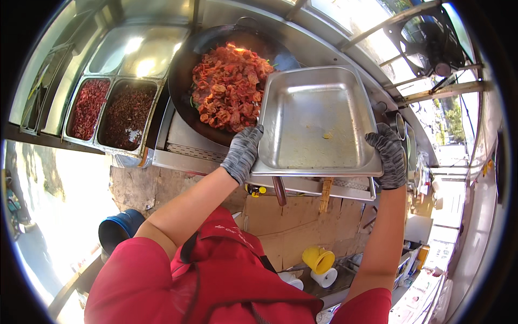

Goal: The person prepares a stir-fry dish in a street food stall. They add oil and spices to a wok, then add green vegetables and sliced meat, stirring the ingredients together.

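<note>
Both my hands wear grey knitted gloves and hold a rectangular stainless steel pan (319,121) by its rim. My left hand (244,154) grips its left edge, my right hand (388,156) its right edge. The pan holds only a few yellowish scraps and a thin film. To its left, and partly behind it, stands a large dark wok (184,105) heaped with reddish, sauce-coated sliced food (230,85). A little green shows at the heap's edge. Below the pan, a dark wooden handle (279,190) and a bamboo brush (326,194) stick out.
Left of the wok, two steel containers hold red chopped food (90,107) and dark dried flakes (128,113). A fan (429,48) is mounted upper right. Low down are a blue bucket (121,229), a yellow bucket (318,259) and white ones (325,278). Cardboard (291,227) lies on the floor.
</note>
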A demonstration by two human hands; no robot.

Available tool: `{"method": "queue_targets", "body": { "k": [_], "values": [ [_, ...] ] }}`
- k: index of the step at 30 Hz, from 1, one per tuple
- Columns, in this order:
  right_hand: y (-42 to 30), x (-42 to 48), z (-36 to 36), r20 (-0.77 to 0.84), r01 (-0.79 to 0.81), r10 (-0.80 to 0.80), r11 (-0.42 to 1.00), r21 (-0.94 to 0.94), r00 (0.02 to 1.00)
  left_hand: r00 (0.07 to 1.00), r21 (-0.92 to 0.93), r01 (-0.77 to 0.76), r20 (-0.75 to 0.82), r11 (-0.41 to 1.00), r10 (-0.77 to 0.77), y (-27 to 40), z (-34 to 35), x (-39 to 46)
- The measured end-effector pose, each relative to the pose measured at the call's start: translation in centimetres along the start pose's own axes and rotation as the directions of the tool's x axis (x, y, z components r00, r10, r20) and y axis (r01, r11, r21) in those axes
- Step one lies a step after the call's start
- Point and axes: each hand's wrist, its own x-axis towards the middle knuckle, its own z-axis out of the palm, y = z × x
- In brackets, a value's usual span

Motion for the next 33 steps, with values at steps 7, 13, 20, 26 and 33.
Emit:
{"method": "queue_targets", "body": {
  "k": [7, 13, 20, 26, 33],
  "values": [
    [16.0, -21.8, 3.0, -0.238, -0.19, 0.375, 0.807, 0.559, 0.896, 0.696, 0.561, -0.718, 0.561, 0.411, 0.449, -1.3, 6.7, -6.8],
    [24.5, -46.2, 7.3, -0.355, -0.035, 0.761, 0.443, 0.896, 0.543, 0.363, 0.393, -0.77, 0.918, 0.503, -0.162, -12.0, 15.1, -21.9],
    [34.4, -80.7, 24.7, -0.235, 0.561, 0.938, 0.342, 0.754, -0.256, 0.041, 0.666, -0.112, 0.745, 0.737, -0.666, -32.6, 18.0, -40.8],
    [35.3, -93.4, 30.2, 0.027, 0.446, 0.756, 0.357, 0.821, -0.654, -0.097, 0.874, 0.093, 0.485, 0.477, -0.869, -42.2, 14.0, -47.8],
    [39.5, -98.6, 31.5, 0.146, 0.573, 0.736, 0.37, 0.731, -0.661, 0.042, 0.923, -0.081, 0.381, 0.377, -0.923, -46.8, 10.5, -53.3]
  ]
}}
